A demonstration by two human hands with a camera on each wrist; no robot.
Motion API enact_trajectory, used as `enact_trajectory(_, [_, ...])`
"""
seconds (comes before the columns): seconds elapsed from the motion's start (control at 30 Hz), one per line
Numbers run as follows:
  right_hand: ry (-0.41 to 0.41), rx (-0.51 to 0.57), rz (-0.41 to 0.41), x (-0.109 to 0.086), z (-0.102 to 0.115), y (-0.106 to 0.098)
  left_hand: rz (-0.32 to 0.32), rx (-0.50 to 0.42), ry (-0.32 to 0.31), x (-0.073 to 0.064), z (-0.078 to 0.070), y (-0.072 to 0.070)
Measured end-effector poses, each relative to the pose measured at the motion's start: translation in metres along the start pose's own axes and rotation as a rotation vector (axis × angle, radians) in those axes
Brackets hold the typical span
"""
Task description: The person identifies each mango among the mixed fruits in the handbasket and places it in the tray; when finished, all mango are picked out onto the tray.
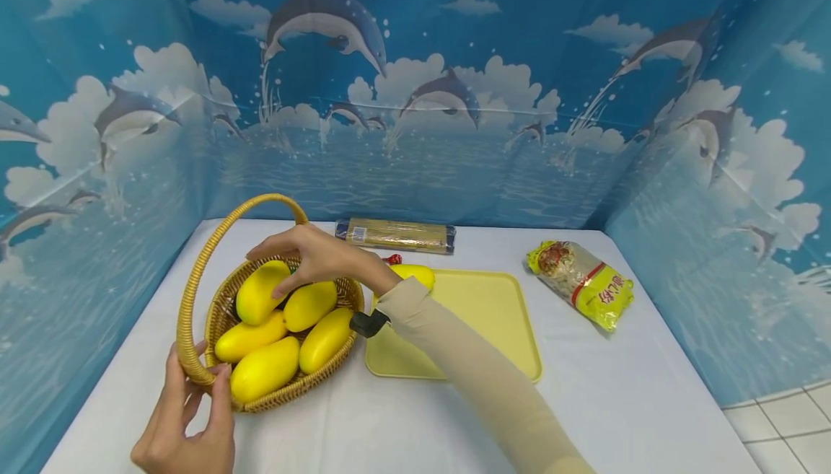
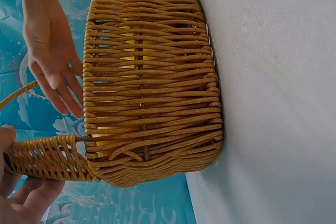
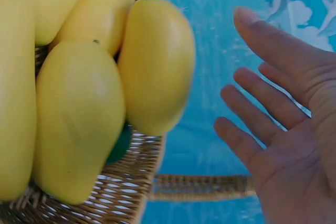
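Observation:
A wicker basket (image 1: 286,396) with a tall arched handle stands on the left of the table, filled with several yellow mangoes (image 1: 265,373). Where the handle (image 2: 47,158) meets the rim, my left hand (image 1: 188,420) grips it between thumb and fingers. Over the far side of the basket, my right hand (image 1: 314,254) is spread with nothing in it, palm toward the fruit. Its fingers are close above the upper left mango (image 1: 260,292) in the head view, and a gap shows between hand and mangoes in the right wrist view. Something dark green (image 3: 121,144) lies beneath the mangoes.
A yellow tray (image 1: 483,315) lies right of the basket, with another mango (image 1: 415,274) at its far left corner and a small red item (image 1: 392,260) behind. A long clear-wrapped pack (image 1: 396,235) lies at the back. A yellow printed food bag (image 1: 581,283) lies at the right.

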State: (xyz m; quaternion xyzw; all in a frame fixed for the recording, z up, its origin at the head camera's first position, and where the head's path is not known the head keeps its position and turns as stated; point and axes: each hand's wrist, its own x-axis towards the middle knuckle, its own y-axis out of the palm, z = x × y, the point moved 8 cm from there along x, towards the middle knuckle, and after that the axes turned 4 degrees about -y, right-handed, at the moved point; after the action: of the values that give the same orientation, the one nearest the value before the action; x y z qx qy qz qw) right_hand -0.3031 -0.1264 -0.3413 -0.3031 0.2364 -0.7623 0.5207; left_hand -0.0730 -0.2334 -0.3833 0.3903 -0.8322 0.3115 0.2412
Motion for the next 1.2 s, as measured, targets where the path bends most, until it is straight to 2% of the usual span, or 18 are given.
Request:
enact_trajectory(0.37, [0.086,-0.102,-0.004,0.011,-0.038,0.008,-0.070,-0.037,-0.014,0.000,0.002,0.001])
enact_trajectory(0.63, [0.116,-0.113,-0.007,0.013,-0.058,0.017,0.001,0.015,0.006,0.000,0.000,0.001])
enact_trajectory(0.8, [0.153,-0.096,-0.001,0.013,-0.065,0.022,0.007,0.024,0.006,0.000,-0.001,0.001])
enact_trajectory(1.2, [0.124,-0.109,0.007,0.013,-0.065,0.028,0.004,0.020,0.020,0.001,-0.001,0.000])
